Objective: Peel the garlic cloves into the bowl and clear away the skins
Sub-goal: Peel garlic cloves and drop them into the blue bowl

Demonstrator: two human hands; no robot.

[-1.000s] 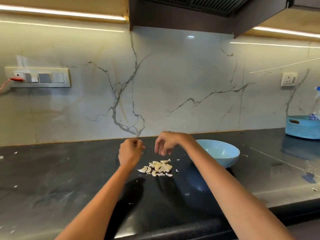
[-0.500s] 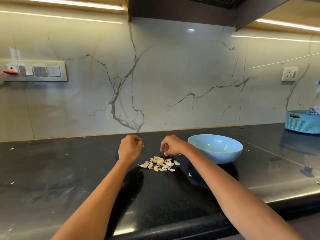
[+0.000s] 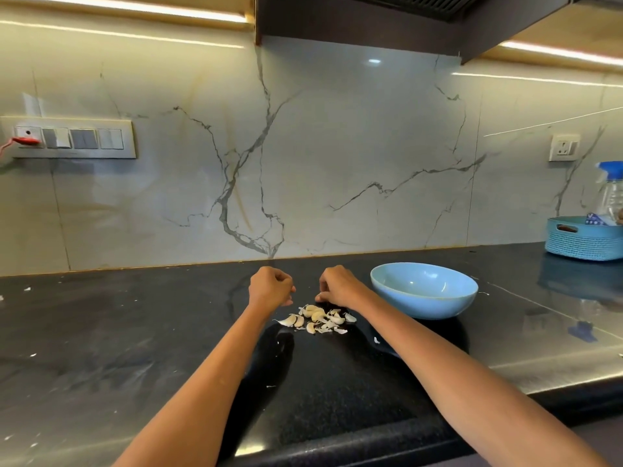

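Note:
A small pile of garlic cloves and papery skins (image 3: 317,320) lies on the black counter (image 3: 135,332), between my two forearms. My left hand (image 3: 269,287) hovers just left of and behind the pile, curled into a fist; anything inside it is hidden. My right hand (image 3: 339,285) is at the pile's far right edge, fingers curled down with the tips at the counter; I cannot see whether they pinch a clove. A light blue bowl (image 3: 438,306) stands just right of my right hand, and its visible inside looks bare.
A blue woven basket (image 3: 583,242) with a spray bottle (image 3: 612,193) stands at the far right against the marble wall. A switch panel (image 3: 72,138) with a red plug (image 3: 25,140) is on the left. A dark hood (image 3: 387,25) hangs overhead. White flecks dot the counter.
My right hand has dropped from above the pile to its far right edge, fingers curling in. The left fist has barely moved. The view shifted slightly.

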